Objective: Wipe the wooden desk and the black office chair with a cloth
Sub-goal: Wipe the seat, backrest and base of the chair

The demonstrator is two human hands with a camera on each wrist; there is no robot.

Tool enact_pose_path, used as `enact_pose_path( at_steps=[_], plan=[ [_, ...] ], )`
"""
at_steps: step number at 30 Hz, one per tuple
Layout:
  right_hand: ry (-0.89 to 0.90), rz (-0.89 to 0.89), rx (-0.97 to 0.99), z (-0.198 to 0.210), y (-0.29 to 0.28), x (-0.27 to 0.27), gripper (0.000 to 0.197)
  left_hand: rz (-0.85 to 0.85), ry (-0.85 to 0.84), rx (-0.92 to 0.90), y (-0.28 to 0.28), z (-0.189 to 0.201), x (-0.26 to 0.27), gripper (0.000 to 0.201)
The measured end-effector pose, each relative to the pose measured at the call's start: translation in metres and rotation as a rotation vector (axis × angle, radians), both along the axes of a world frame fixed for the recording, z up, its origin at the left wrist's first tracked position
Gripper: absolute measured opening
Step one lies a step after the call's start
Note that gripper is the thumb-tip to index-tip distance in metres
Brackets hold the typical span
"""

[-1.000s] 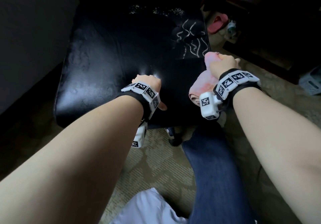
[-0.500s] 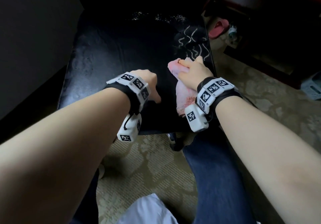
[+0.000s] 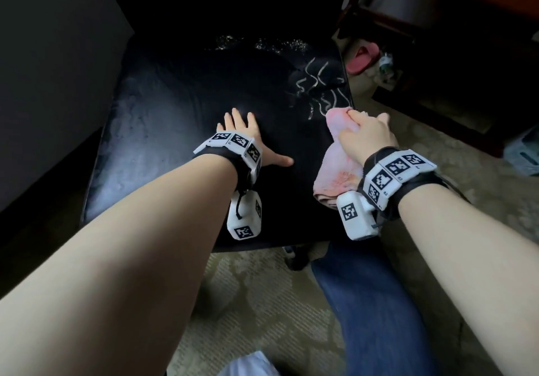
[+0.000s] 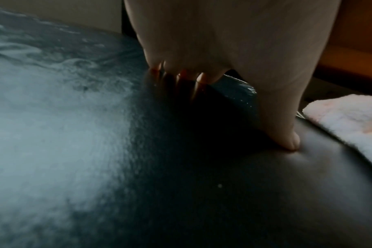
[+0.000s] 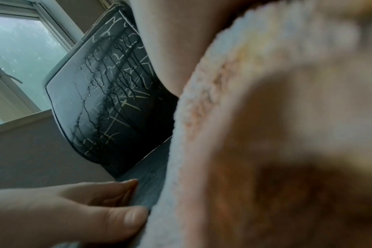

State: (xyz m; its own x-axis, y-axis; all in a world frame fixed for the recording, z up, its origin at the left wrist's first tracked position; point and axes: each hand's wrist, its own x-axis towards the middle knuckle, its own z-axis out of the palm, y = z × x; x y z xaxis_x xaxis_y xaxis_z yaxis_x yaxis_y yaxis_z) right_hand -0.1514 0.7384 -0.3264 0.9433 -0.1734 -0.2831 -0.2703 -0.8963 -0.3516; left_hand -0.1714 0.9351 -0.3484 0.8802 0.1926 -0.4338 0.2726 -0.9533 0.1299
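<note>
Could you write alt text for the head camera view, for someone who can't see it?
A right hand presses a pink cloth onto a black chair seat beside white scribbles, while the left hand lies flat on it.

support: black chair seat | on it: pink cloth, flat left hand, white scribbles

So we've got the chair seat right in front of us. Our left hand lies flat near the middle of it, fingers spread, thumb pointing toward the cloth just to its right. Our right hand sits on top of the cloth by the seat's right edge — the scribble marks are just beyond it. The backrest stands behind. A slipper lies on the floor off to the right — our leg is below the seat's near edge.
</note>
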Motion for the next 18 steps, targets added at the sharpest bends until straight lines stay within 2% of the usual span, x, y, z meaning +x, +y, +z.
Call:
enact_pose_path(
  at_steps=[8, 11, 14, 18],
  plan=[
    [-0.013, -0.220, 0.001, 0.006, 0.011, 0.023, 0.044, 0.000, 0.060, 0.011, -0.001, 0.000, 0.011, 0.138],
    [-0.004, -0.101, -0.027, 0.010, 0.022, 0.024, 0.043, 0.000, 0.056, 0.032, -0.004, -0.002, 0.012, 0.139],
    [0.011, 0.049, 0.034, 0.011, 0.045, 0.019, 0.042, 0.000, 0.041, 0.052, -0.004, -0.003, 0.013, 0.140],
    [0.026, 0.312, 0.077, 0.006, 0.072, 0.009, 0.037, -0.001, 0.027, 0.031, -0.003, -0.003, 0.015, 0.122]
  ],
)
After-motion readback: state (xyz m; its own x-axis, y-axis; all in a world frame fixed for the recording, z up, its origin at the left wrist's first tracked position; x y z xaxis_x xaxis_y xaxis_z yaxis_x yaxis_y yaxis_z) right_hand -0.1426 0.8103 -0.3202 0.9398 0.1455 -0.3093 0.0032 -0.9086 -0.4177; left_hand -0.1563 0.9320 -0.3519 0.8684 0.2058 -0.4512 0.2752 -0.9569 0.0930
